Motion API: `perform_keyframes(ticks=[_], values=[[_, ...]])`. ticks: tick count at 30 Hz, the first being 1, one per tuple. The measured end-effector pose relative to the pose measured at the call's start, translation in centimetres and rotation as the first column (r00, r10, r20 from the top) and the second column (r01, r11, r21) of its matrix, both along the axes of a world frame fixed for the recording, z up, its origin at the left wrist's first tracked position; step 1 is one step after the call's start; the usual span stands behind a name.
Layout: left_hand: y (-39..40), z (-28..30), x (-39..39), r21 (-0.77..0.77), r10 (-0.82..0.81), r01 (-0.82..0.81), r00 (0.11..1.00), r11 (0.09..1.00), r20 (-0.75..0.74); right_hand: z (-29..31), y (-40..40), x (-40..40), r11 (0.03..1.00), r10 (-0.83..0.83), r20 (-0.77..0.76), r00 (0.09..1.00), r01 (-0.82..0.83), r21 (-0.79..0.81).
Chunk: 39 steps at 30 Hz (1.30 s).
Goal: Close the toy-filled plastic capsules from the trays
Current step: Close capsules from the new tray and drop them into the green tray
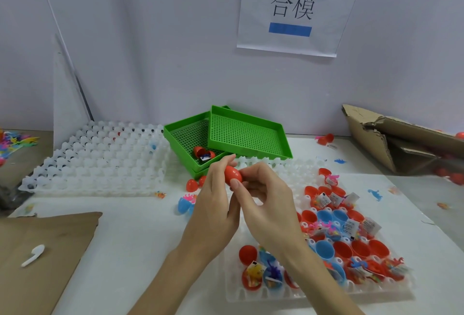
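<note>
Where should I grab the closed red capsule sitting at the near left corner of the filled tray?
Probably take the closed red capsule by its rounded dome, coming from above and from the left, where the white tray edge is bare. Open toy-filled halves crowd its near and right sides. Both hands, left and right, are now busy holding another red capsule.

Stacked baskets (247, 134) behind the filled tray (319, 292), empty trays (100, 161) left.

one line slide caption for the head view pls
Both hands grip a red plastic egg-shaped capsule above the white capsule tray.
</note>
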State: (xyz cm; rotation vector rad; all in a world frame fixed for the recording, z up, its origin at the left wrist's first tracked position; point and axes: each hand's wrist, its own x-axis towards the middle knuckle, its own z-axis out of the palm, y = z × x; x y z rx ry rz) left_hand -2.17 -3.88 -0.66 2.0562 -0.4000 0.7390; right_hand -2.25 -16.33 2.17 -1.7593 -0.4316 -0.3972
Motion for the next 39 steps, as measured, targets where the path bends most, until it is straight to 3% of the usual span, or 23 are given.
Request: perform_keyframes(ticks=[12, 18, 26, 39], values=[[-0.3, -0.2, -0.1, -0.162, -0.131, 0.124, 0.991, 0.979, -0.035, 0.5, 0.3, -0.5, 0.996, 0.080, 0.031, 0.996, -0.081, 0.039], [-0.4, 0.1, -0.5, -0.209, -0.159, 0.150, 0.987, 0.966, -0.028, 0.8, 0.0, -0.3, 0.992, 0.127, 0.012, 0.992, -0.127, -0.027], [-0.2, 0.3, -0.3, -0.110, -0.168, 0.162, 0.985, 0.981, -0.044, 0.2, 0.2, -0.5, 0.997, 0.041, 0.015, 0.999, -0.040, -0.070], [-0.5, 0.5, -0.7, -0.105, -0.122, 0.112, 0.988, 0.988, -0.090, -0.1, 0.6, -1.0, 0.977, -0.073, 0.029, 0.997, 0.077, -0.196]])
